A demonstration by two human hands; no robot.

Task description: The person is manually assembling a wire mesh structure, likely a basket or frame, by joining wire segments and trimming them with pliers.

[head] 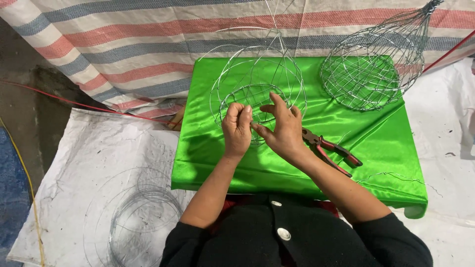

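Left hand point(236, 129) and right hand point(282, 129) pinch a wire frame point(257, 81) with closed fingertips; pliers point(330, 151) lie at four o'clock

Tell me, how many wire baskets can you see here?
2. An unfinished wire frame sits on the green cloth, held by both hands, left hand and right hand. A finished wire basket lies at the cloth's far right corner.

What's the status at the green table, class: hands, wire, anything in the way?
Left hand and right hand both pinching the wire frame. Frame part-built, over the green cloth. Pliers lie beside right wrist, not blocking.
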